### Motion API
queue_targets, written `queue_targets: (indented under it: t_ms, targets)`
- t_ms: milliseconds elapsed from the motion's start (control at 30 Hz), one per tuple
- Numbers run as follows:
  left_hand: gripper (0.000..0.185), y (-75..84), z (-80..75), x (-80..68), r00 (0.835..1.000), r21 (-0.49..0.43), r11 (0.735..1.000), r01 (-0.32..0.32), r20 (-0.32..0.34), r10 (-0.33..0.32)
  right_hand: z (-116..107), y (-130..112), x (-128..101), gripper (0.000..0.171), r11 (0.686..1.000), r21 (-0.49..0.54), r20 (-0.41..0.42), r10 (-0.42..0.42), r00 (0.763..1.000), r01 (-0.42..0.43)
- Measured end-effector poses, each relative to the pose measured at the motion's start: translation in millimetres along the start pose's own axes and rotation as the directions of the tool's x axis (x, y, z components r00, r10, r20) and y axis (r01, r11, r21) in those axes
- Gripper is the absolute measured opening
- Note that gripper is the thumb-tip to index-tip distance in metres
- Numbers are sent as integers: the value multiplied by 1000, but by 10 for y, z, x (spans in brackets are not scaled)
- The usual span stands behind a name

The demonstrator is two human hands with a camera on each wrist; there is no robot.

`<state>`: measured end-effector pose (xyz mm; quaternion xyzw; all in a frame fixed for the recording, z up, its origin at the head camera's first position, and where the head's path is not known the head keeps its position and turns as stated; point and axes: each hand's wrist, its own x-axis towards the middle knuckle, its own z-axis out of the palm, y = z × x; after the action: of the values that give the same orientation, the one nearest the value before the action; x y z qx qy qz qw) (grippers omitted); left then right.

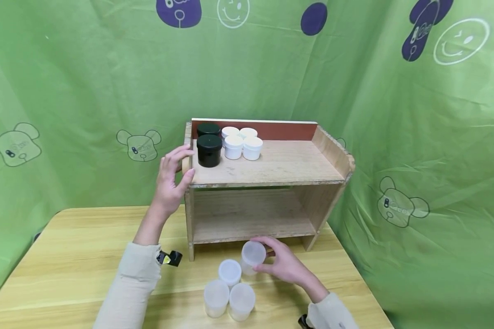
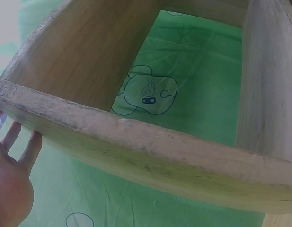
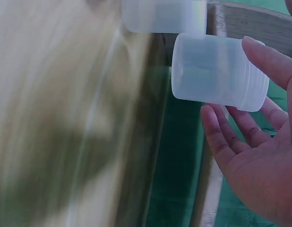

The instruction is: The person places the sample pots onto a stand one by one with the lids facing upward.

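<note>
My right hand (image 1: 286, 262) holds a translucent plastic jar (image 1: 253, 257) with a lid, just in front of the shelf. In the right wrist view the thumb (image 3: 271, 59) lies at the jar's lid end, while the other fingers reach round its far side. Several similar translucent jars stand close together nearer to me, among them a front one (image 1: 241, 302). Up at the wooden shelf (image 1: 267, 183), my left hand (image 1: 169, 183) grips the left side panel by its front edge, thumb in front and fingers over the panel. The left wrist view shows fingertips against the panel's outer face.
On the shelf's top board, black lidded jars (image 1: 209, 151) stand at the left, beside several white lidded jars (image 1: 252, 149). A lower board (image 1: 255, 214) lies beneath. The shelf stands on a wooden table (image 1: 86, 256), with green printed curtain (image 1: 86, 91) behind and at both sides.
</note>
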<state>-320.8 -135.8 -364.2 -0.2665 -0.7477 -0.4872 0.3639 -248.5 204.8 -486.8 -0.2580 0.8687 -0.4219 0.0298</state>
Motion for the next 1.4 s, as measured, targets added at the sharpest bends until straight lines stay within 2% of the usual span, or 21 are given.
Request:
queue_targets:
  t_ms: [333,767,1133,1400]
  targets:
    - [46,3,-3,4,1000,7,1000,2,3,-2,-171,-192,23,69,999,-3,-18,-55,998,55]
    - [46,8,0,10,1000,-1,1000,2,3,-2,-326,-435,41,70,995,-50,-54,-85,995,83]
    - [45,2,-1,1,1000,0,1000,-12,-6,12,-498,-624,62,69,989,-52,-87,-146,985,142]
    - [45,18,-3,-3,1000,-5,1000,5,0,-5,-621,-755,76,67,983,-53,-121,-180,976,175]
